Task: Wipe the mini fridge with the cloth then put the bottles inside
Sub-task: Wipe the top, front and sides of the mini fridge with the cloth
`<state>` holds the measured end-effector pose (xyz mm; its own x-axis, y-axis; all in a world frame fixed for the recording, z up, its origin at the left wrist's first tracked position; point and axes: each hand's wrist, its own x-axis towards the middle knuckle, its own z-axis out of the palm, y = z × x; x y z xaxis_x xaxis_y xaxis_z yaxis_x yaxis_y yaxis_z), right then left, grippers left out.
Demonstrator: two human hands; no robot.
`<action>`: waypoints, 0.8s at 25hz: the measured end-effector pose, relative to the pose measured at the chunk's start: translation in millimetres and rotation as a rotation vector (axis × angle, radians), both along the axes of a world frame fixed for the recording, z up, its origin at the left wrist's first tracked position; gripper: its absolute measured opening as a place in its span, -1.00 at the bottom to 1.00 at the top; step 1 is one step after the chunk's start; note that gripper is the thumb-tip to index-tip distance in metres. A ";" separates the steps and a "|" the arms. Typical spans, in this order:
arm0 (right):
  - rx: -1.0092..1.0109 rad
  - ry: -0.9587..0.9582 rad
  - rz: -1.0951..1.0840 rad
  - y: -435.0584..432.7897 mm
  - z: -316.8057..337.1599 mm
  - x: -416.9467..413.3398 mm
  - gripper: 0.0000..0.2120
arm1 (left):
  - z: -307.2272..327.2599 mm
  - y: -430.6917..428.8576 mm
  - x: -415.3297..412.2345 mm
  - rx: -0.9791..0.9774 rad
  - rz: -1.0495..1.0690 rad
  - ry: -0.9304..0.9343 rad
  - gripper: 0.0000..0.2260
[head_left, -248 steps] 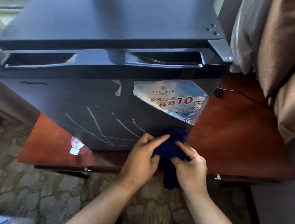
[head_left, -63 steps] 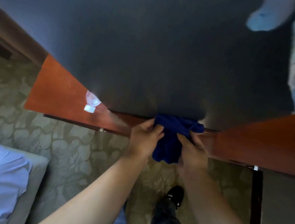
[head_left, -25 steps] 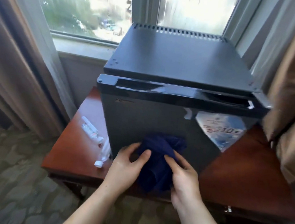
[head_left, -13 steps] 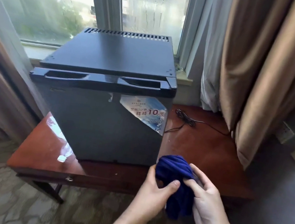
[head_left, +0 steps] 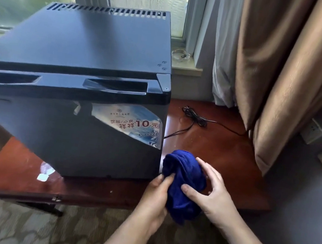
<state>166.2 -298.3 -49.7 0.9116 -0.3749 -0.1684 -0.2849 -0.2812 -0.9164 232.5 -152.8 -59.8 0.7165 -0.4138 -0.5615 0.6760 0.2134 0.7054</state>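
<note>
A black mini fridge (head_left: 67, 133) stands with its door closed on a reddish wooden table (head_left: 210, 145); a torn blue-white sticker (head_left: 133, 124) is on the door's upper right. Both hands hold a bunched dark blue cloth (head_left: 184, 179) just off the fridge's lower right front corner. My left hand (head_left: 155, 199) grips the cloth from the left, my right hand (head_left: 210, 193) from the right. A clear plastic bottle (head_left: 46, 172) with a white cap lies on the table, mostly hidden behind the fridge's lower left.
A black power cord (head_left: 195, 118) lies on the table to the right of the fridge. Brown and grey curtains (head_left: 286, 77) hang at the right, with wall sockets (head_left: 311, 132) beyond. A window is behind the fridge. Patterned carpet (head_left: 17, 225) lies below.
My hands and the cloth have left the fridge's door front and moved right, past its lower right corner. The view has swung right, toward the fridge's right side.
</note>
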 end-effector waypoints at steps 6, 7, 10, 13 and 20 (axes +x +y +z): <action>0.624 0.047 -0.086 -20.3 -7.9 42.5 -0.41 | -9.4 -23.2 30.1 0.006 -0.072 0.020 -0.72; 0.699 0.058 -0.129 -23.3 -13.0 49.0 -0.46 | -12.7 -24.0 32.3 0.032 -0.096 0.009 -0.72; 0.796 0.104 -0.196 -33.8 -28.5 70.6 -0.60 | -24.4 -24.3 36.8 0.118 -0.117 0.008 -0.77; 0.905 0.134 -0.170 -48.6 -47.2 93.9 -0.64 | -42.2 -33.2 37.2 0.142 -0.017 0.139 -0.57; 0.786 0.288 0.164 -76.7 -100.6 126.9 -0.57 | -55.5 -91.7 64.2 0.054 0.476 0.450 -0.62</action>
<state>293.1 -374.9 -150.3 0.8256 0.0813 -0.5583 -0.5484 0.3483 -0.7603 296.6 -244.4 -115.3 0.5045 -0.0728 -0.8603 0.7483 0.5340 0.3936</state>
